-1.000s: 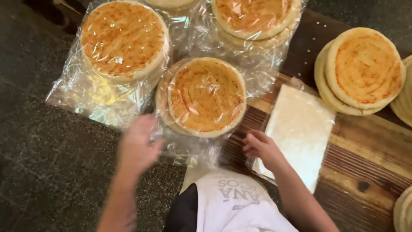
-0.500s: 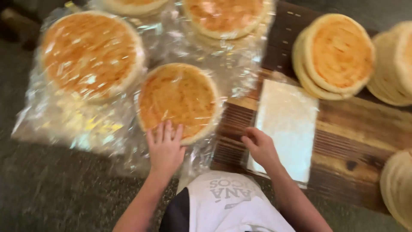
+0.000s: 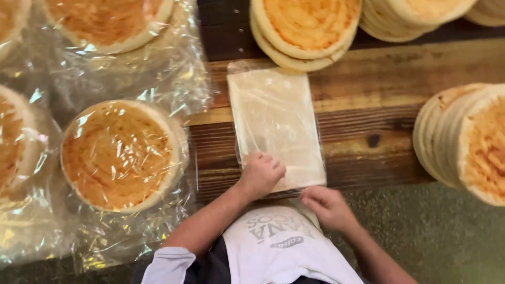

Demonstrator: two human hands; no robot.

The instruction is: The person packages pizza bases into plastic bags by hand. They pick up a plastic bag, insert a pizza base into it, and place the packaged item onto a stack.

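Left hand (image 3: 261,176): curled, knuckles up, fingers bent down onto the near edge of a flat stack of clear plastic bags (image 3: 276,126). Grip pressed on the stack; cannot tell if a sheet is pinched. Forearm runs down-left to a pale rolled sleeve (image 3: 168,265).

Right hand (image 3: 327,206): just right of and nearer than the left, fingers curled at the stack's near right corner. Grip looks loosely clenched at the plastic's edge; whether it holds a bag cannot be told. Forearm leaves the lower right.

Stack of bags: rectangular, long side running away from the person, lying flat on the wooden counter (image 3: 379,131). Both hands at its near end; the far end is bare.

Left of the stack: 1 wrapped round flatbread (image 3: 118,155), orange-topped, lying in crinkled clear film, well apart from the left hand. Another wrapped flatbread (image 3: 105,23) beyond it, and part of 1 more at the left edge.

Beyond the stack: unwrapped pile of flatbreads (image 3: 305,31), just past the far end. Right side: leaning row of flatbreads (image 3: 463,139), apart from both hands. Near edge: grey speckled surface (image 3: 447,236).
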